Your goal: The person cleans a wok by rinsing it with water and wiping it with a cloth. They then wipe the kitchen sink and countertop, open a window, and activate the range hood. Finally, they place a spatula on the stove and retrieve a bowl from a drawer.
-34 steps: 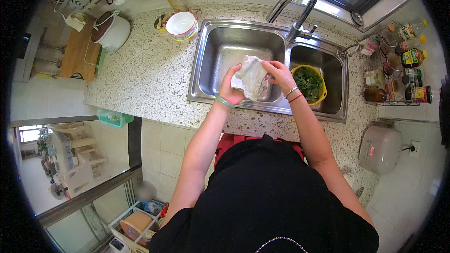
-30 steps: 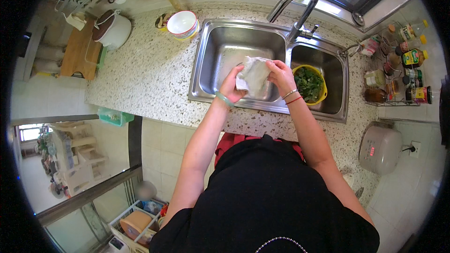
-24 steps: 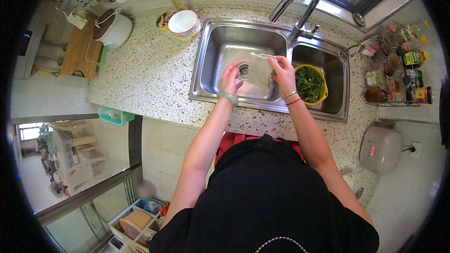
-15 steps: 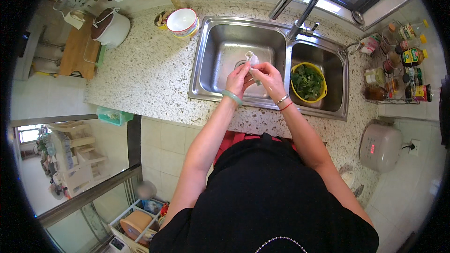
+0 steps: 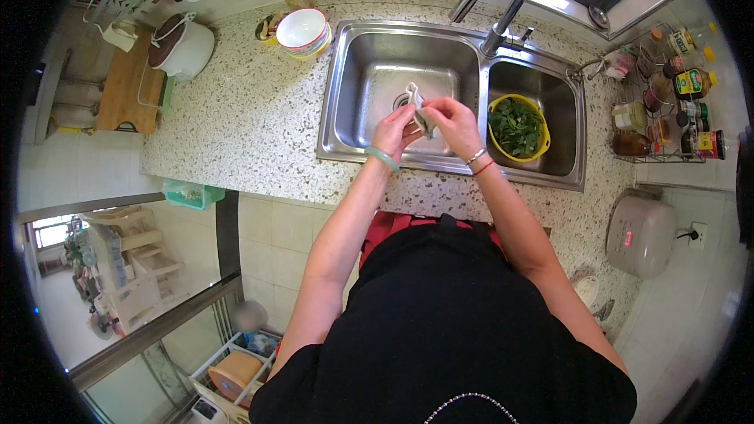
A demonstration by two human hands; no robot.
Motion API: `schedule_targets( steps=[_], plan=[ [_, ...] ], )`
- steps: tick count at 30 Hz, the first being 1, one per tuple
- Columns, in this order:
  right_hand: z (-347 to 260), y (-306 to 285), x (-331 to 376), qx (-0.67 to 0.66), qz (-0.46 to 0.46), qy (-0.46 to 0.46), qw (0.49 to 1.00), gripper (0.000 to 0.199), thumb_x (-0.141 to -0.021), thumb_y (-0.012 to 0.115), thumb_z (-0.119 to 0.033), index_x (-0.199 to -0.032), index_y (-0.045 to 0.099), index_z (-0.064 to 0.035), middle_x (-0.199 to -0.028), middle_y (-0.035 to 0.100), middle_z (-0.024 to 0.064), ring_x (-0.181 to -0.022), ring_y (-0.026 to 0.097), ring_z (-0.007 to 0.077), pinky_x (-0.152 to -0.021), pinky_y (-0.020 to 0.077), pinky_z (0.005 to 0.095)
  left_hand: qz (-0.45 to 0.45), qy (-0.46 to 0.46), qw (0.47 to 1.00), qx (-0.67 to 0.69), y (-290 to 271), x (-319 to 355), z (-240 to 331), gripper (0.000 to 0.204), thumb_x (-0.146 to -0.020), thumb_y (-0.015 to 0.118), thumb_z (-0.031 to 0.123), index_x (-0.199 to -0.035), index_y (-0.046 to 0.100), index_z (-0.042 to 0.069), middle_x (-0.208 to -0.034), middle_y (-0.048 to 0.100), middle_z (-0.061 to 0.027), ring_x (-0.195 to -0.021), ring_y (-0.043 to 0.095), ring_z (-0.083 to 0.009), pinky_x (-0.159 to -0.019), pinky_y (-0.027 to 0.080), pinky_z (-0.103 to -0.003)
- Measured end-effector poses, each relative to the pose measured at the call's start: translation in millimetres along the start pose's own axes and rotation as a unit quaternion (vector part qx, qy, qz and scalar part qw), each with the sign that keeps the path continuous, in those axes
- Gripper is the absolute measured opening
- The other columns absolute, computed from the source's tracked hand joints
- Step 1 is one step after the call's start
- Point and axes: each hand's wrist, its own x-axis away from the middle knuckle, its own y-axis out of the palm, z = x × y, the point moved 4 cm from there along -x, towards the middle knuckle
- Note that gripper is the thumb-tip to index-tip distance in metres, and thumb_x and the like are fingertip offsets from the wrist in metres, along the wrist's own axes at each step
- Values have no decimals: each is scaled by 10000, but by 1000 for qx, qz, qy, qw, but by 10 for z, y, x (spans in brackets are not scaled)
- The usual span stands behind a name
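Over the left basin of the steel sink (image 5: 328, 102), both hands hold a small, limp whitish piece (image 5: 414, 94) that looks like cloth, greyish on its lower part; its exact kind is unclear. My left hand (image 5: 394, 132), with a green bangle at the wrist, is closed on its left side. From the right, my right hand (image 5: 455, 127) pinches it between thumb and fingers. One end of the piece sticks up past the fingertips, above the drain. In the right basin stands a yellow basket (image 5: 543, 147) of green leaves (image 5: 514, 127).
A chrome faucet (image 5: 503, 23) arches behind the sink. Stacked bowls (image 5: 303, 31) and a white pot (image 5: 188, 49) stand on the speckled counter (image 5: 236, 126) at the left. To the right are a rack of bottles and jars (image 5: 691, 84) and a rice cooker (image 5: 640, 235).
My fingers have shifted on the whitish piece, which now looks more spread out, with its end more upright. My right hand sits slightly higher. The view has moved a little.
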Motion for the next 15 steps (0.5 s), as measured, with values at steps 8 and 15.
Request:
schedule_targets(
  steps=[8, 15],
  plan=[
    [195, -496, -147, 46, 197, -5, 979, 283, -909, 577, -266, -927, 599, 16, -806, 625, 58, -737, 558, 128, -679, 459, 274, 76, 121, 974, -176, -468, -186, 139, 241, -912, 587, 256, -952, 648, 27, -752, 606, 23, -657, 500, -86, -631, 428, -246],
    [140, -542, -82, -4, 203, 17, 979, 270, -904, 588, -239, -927, 617, 28, -805, 632, 47, -737, 553, 110, -683, 460, 254, 143, 200, 879, -409, -359, -87, 234, 267, -900, 598, 289, -989, 661, 46, -938, 650, -29, -801, 585, -133, -710, 464, -266]
  ],
)
